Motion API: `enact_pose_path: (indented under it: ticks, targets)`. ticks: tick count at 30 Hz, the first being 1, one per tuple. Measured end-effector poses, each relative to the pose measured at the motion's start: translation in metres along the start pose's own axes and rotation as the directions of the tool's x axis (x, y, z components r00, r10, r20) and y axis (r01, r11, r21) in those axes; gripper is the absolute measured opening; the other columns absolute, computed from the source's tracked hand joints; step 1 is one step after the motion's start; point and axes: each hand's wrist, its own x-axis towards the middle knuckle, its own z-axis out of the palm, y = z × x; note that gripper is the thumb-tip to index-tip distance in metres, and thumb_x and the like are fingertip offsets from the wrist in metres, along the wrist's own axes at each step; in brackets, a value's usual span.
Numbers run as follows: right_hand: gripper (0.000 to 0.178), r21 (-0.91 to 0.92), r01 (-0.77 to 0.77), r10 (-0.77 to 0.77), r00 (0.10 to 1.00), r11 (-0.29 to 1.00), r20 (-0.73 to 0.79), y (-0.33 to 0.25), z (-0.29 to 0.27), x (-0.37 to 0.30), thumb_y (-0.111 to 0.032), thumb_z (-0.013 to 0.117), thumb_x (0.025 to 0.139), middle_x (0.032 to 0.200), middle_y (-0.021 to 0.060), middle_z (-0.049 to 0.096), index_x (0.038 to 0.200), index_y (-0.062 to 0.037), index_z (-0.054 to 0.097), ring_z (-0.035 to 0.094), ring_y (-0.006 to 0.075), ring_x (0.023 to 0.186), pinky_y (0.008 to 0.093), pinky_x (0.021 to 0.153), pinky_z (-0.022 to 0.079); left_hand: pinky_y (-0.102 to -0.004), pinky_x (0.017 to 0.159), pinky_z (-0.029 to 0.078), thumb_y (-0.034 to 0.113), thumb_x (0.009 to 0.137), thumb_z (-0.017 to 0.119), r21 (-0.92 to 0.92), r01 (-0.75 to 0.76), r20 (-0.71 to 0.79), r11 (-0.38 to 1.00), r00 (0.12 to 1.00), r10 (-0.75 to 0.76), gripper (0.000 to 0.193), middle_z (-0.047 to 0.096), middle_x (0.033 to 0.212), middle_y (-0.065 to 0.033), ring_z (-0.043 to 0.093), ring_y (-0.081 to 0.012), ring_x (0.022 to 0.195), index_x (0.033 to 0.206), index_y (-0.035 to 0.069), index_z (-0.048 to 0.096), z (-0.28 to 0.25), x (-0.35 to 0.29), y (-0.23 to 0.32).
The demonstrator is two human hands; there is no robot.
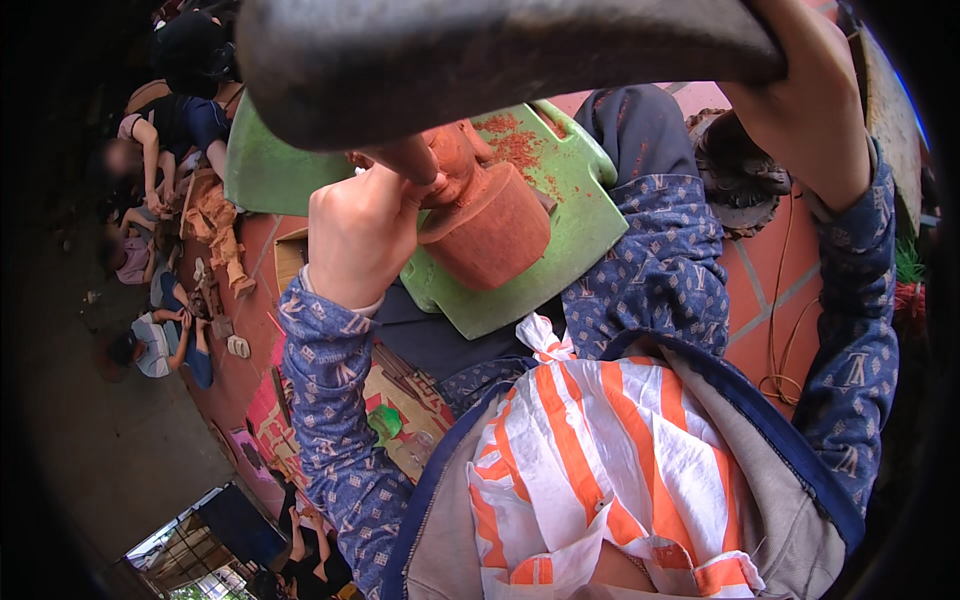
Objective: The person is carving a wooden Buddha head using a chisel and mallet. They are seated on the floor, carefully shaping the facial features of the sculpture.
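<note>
The reddish-brown wood carving (485, 232) rests on the green plastic seat (590, 225), just right of the left hand (360, 235). Its long axis runs from the cylindrical base, on the wearer's side, outward and slightly left to a rounded head. The left hand is the nearer one; its back hides most of the fingers, and I cannot tell whether they enclose a tool. The right hand (800, 100), well apart at upper right, is closed on the narrow end of a dark club-shaped mallet (500, 70). The base is matte and smooth-sided; red chips (515, 150) lie beyond it.
</note>
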Motion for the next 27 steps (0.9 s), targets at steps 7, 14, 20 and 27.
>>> enact_pose_path:
  ticks: [7,14,20,27]
  targets:
    - [0.042,0.141,0.110,-0.117,0.992,0.984,0.040,0.019,-0.003,-0.006,0.000,0.068,0.072,0.095,0.0156,0.064,0.113,0.0024,0.059,0.065,0.0292,0.085,0.0346,0.076,0.051,-0.0346,0.066,0.054,-0.007,0.083,0.065,0.151,-0.188,-0.103,0.970,0.973,0.205,0.016,0.068,0.090,-0.0106,0.069,-0.0256,0.078,0.096,0.001,0.062,0.006,-0.004,-0.003]
    - [0.040,0.108,-0.055,0.049,0.997,0.993,0.056,-0.002,-0.007,-0.003,-0.001,0.067,0.074,0.096,0.0142,0.065,0.114,0.0036,0.059,0.065,0.0261,0.087,0.0334,0.077,0.051,-0.0345,0.066,0.054,-0.008,0.082,0.065,0.151,-0.150,-0.095,0.977,0.982,0.166,0.017,0.068,0.091,-0.0107,0.069,-0.0258,0.079,0.096,0.001,0.063,0.011,-0.007,-0.006]
    - [0.041,0.020,0.064,-0.065,0.996,0.998,0.059,0.002,-0.006,0.003,0.003,0.066,0.065,0.090,0.0153,0.064,0.105,0.0005,0.062,0.064,0.0315,0.081,0.0368,0.072,0.050,-0.0326,0.064,0.054,-0.005,0.083,0.065,0.112,-0.145,-0.052,0.983,0.987,0.151,0.015,0.070,0.090,-0.0108,0.071,-0.0261,0.077,0.096,0.002,0.063,0.006,-0.001,-0.006]
    - [0.045,0.005,-0.048,0.047,0.992,0.999,0.116,0.006,-0.008,-0.009,-0.002,0.070,0.070,0.096,0.0157,0.065,0.114,-0.0022,0.059,0.066,0.0295,0.086,0.0361,0.077,0.051,-0.0357,0.062,0.052,-0.001,0.083,0.066,0.179,-0.036,0.033,0.983,0.999,0.030,0.012,0.069,0.087,-0.0110,0.070,-0.0277,0.078,0.094,0.004,0.064,-0.003,0.006,0.007]
